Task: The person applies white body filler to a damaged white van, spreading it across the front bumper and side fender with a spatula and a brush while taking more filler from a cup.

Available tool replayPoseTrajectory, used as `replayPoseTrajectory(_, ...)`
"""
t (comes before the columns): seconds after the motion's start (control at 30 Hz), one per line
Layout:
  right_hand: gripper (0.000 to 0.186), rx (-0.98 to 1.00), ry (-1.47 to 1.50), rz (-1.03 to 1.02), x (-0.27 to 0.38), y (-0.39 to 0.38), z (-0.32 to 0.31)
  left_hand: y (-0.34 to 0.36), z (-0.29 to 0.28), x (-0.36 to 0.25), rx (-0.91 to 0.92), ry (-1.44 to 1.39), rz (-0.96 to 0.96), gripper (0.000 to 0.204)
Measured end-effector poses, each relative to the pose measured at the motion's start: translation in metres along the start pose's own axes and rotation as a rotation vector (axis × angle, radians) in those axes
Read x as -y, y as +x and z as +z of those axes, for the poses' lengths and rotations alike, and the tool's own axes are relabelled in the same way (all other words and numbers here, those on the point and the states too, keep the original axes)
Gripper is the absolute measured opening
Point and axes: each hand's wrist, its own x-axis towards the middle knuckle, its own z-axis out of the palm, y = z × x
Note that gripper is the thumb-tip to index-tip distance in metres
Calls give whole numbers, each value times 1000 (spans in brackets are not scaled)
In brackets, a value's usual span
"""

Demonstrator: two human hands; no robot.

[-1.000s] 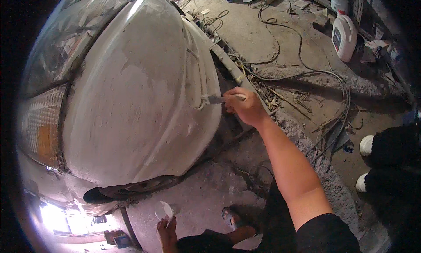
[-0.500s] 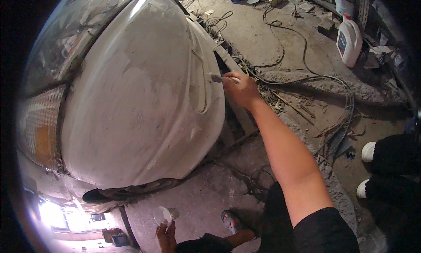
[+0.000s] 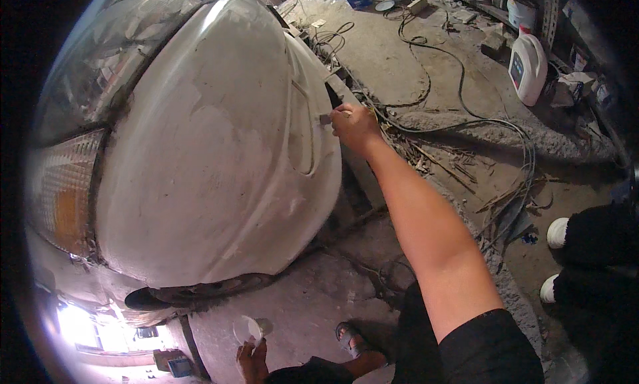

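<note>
My right hand [image 3: 356, 128] is closed around a small flat brush [image 3: 325, 119] with a pale handle and a greyish end. The brush end rests at the right side of the white car bumper [image 3: 200, 158], just right of its long curved recess [image 3: 301, 134]. Uneven pale patches and dull streaks cover the bumper. Low in front of me, my left hand [image 3: 251, 364] grips a small white plastic cup [image 3: 249, 330] by its near side. The cup's mouth is tilted toward me; what it holds is hard to make out.
A headlight [image 3: 66, 191] with an orange section adjoins the bumper at left. Black cables [image 3: 466, 121] run over the rough floor at right. A white jug [image 3: 528, 68] with a red cap stands at far right. Another person's white shoes [image 3: 558, 233] are at the right edge.
My right hand has shifted slightly left and up along the bumper's side with the brush. My left hand with the cup has barely moved.
</note>
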Motion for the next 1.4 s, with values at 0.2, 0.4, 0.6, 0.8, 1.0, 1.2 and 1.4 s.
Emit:
replayPoseTrajectory(0.2, 30, 46, -48, -23, -8, -13, -3, -6, 2, 1, 24, 368, 156, 38)
replayPoseTrajectory(0.4, 20, 315, 309, 15, 1, -81, -30, -36, 34, -35, -10, 897, 345, 36)
replayPoseTrajectory(0.6, 26, 22, 4, -207, -23, -74, -31, 1, 24, -5, 116, 483, 223, 35)
replayPoseTrajectory(0.8, 23, 289, 350, -154, -17, -118, -32, 5, -2, -5, 37, -62, 30, 29)
replayPoseTrajectory(1.0, 26, 20, 152, -262, -39, -106, -14, 10, 15, -4, 123, 11, 71, 35)
replayPoseTrajectory(1.2, 20, 103, 262, -368, -15, -144, -25, -11, 26, -21, 44, -37, 30, 33)
replayPoseTrajectory(1.4, 22, 97, 282, -542, 7, -166, -25, -5, 35, -20, 57, 60, 80, 33)
